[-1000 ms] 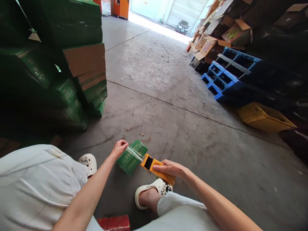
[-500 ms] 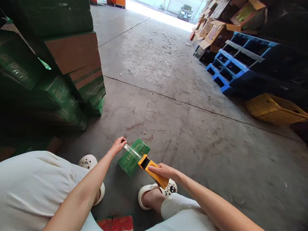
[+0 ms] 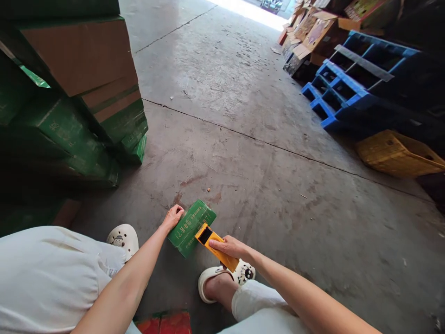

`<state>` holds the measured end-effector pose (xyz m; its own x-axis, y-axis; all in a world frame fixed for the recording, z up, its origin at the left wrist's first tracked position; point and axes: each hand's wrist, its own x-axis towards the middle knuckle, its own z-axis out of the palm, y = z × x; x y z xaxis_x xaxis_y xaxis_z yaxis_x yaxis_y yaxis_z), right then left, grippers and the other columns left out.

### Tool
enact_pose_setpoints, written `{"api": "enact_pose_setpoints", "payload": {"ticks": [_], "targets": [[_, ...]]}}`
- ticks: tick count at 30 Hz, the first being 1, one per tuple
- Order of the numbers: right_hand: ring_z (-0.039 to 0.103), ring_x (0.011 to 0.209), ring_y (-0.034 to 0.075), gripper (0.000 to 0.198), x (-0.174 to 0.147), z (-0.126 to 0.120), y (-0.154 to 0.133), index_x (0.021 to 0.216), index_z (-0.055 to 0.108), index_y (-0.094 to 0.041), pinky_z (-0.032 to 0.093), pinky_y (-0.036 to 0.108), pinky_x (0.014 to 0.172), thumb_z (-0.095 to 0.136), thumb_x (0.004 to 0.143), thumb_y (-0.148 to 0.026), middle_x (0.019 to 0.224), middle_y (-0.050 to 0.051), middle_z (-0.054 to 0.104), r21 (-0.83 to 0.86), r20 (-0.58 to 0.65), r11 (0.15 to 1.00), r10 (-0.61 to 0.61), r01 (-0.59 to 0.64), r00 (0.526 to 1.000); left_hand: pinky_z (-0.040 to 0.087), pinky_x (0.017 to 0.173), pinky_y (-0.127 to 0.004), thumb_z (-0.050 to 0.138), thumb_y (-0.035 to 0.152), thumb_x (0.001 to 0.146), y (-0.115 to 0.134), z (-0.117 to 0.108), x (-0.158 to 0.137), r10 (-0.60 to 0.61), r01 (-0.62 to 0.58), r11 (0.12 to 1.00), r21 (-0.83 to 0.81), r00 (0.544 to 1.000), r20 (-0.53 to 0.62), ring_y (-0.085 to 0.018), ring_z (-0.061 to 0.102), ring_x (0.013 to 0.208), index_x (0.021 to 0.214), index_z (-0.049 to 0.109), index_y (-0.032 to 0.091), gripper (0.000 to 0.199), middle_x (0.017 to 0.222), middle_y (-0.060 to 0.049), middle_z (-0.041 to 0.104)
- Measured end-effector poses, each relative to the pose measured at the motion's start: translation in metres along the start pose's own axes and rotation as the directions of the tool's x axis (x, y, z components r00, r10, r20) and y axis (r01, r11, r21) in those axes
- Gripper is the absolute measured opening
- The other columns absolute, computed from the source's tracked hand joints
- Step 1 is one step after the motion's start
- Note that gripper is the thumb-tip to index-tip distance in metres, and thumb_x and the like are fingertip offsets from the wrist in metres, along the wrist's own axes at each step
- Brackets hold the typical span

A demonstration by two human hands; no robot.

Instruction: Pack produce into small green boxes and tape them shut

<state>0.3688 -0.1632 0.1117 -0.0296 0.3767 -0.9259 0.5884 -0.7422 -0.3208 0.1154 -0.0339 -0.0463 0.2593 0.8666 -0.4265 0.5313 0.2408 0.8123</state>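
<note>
A small green cardboard box (image 3: 189, 234) with pale printed characters lies on the floor between my feet. My left hand (image 3: 173, 216) is at the box's left edge, its fingers curled in a pinch around the end of clear packing tape; the tape itself is barely visible now. My right hand (image 3: 229, 246) is wrapped around an orange-yellow tape dispenser (image 3: 219, 250) with a dark opening near its front. The dispenser's front end is over the right edge of the box.
Stacked green cartons (image 3: 83, 83) rise on the left. To the right are blue pallets (image 3: 339, 90), a yellow crate (image 3: 392, 153) and a heap of opened cardboard boxes (image 3: 313, 37). A red box (image 3: 175, 322) is by my legs, near my white clogs (image 3: 125, 239).
My left hand has moved slightly down to the box's edge, and the raised tape strip no longer shows. The dispenser has shifted a little left and lower. The view has tilted down.
</note>
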Motion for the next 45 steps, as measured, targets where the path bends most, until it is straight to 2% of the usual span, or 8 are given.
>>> {"api": "enact_pose_setpoints", "payload": {"ticks": [8, 13, 19, 23, 26, 32, 37, 45], "targets": [[0.070, 0.067, 0.017, 0.071, 0.000, -0.001, -0.006, 0.076, 0.066, -0.018, 0.048, 0.022, 0.055, 0.062, 0.083, -0.089, 0.076, 0.006, 0.072, -0.026, 0.001, 0.998, 0.056, -0.055, 0.998, 0.048, 0.110, -0.042, 0.065, 0.022, 0.085, -0.012, 0.011, -0.007, -0.091, 0.094, 0.993, 0.066, 0.994, -0.056, -0.028, 0.066, 0.122, 0.134, 0.063, 0.015, 0.050, 0.120, -0.015, 0.072], [0.070, 0.066, 0.018, 0.072, -0.001, 0.000, -0.007, 0.076, 0.065, -0.018, 0.050, 0.023, 0.057, 0.063, 0.081, -0.089, 0.074, 0.006, 0.071, -0.042, -0.029, 0.997, 0.061, -0.062, 0.998, 0.042, 0.121, -0.042, 0.047, 0.014, 0.091, -0.001, 0.006, -0.024, -0.012, 0.026, 0.994, 0.107, 0.992, -0.125, -0.028, 0.060, 0.135, 0.139, 0.065, 0.016, 0.051, 0.141, -0.017, 0.066], [0.069, 0.063, 0.019, 0.069, -0.008, -0.001, -0.011, 0.074, 0.062, -0.019, 0.052, 0.024, 0.054, 0.064, 0.082, -0.088, 0.070, 0.005, 0.069, 0.079, 0.072, 0.996, 0.026, -0.032, 0.997, 0.019, 0.132, -0.051, 0.059, 0.019, 0.081, 0.024, 0.028, -0.083, 0.235, -0.260, 0.875, 0.409, 0.966, 0.110, -0.033, 0.021, 0.164, 0.169, 0.034, 0.022, 0.091, 0.177, -0.013, 0.027], [0.068, 0.063, 0.020, 0.066, -0.015, 0.001, -0.015, 0.074, 0.061, -0.019, 0.051, 0.025, 0.054, 0.065, 0.083, -0.085, 0.068, 0.006, 0.069, 0.087, 0.064, 0.996, 0.022, -0.028, 0.998, 0.008, 0.129, -0.068, 0.087, 0.040, 0.062, 0.031, 0.048, -0.119, 0.155, -0.213, 0.769, 0.603, 0.977, 0.147, -0.046, -0.005, 0.165, 0.174, 0.011, 0.024, 0.136, 0.180, -0.016, -0.001], [0.067, 0.063, 0.020, 0.066, -0.021, 0.003, -0.021, 0.073, 0.060, -0.019, 0.050, 0.026, 0.053, 0.066, 0.082, -0.085, 0.068, 0.007, 0.068, 0.076, 0.027, 0.997, 0.032, -0.034, 0.999, 0.016, 0.125, -0.072, 0.090, 0.038, 0.062, 0.035, 0.053, -0.126, 0.135, -0.157, 0.706, 0.690, 0.987, 0.086, -0.048, -0.004, 0.164, 0.174, 0.008, 0.027, 0.139, 0.180, -0.016, -0.002], [0.065, 0.066, 0.020, 0.070, -0.052, -0.014, -0.026, 0.072, 0.065, -0.019, 0.044, 0.026, 0.052, 0.062, 0.079, -0.089, 0.077, 0.009, 0.071, -0.010, 0.051, 0.996, -0.085, 0.086, 0.995, 0.030, 0.116, -0.069, 0.079, 0.031, 0.068, 0.036, 0.019, -0.106, 0.093, -0.118, 0.766, 0.632, 0.993, 0.073, -0.049, 0.023, 0.156, 0.173, 0.004, 0.036, 0.130, 0.182, -0.009, -0.002], [0.064, 0.067, 0.021, 0.070, -0.077, -0.031, 0.010, 0.069, 0.068, -0.019, 0.034, 0.027, 0.050, 0.066, 0.074, -0.088, 0.081, 0.010, 0.073, -0.290, -0.061, 0.957, 0.004, -0.022, 0.998, 0.035, 0.112, -0.064, 0.081, 0.039, 0.065, 0.028, -0.020, -0.082, 0.040, -0.109, 0.847, 0.520, 0.989, 0.141, -0.051, 0.029, 0.152, 0.172, 0.007, 0.041, 0.130, 0.182, -0.007, 0.003], [0.067, 0.068, 0.019, 0.076, -0.061, -0.014, 0.017, 0.078, 0.069, -0.018, 0.042, 0.023, 0.052, 0.062, 0.073, -0.094, 0.081, 0.010, 0.074, -0.062, 0.019, 0.997, 0.036, -0.034, 0.999, 0.037, 0.112, -0.066, 0.082, 0.043, 0.063, 0.019, -0.042, -0.064, 0.005, -0.077, 0.899, 0.431, 0.986, 0.166, -0.052, 0.028, 0.154, 0.171, 0.014, 0.044, 0.128, 0.182, -0.005, 0.009]]}}
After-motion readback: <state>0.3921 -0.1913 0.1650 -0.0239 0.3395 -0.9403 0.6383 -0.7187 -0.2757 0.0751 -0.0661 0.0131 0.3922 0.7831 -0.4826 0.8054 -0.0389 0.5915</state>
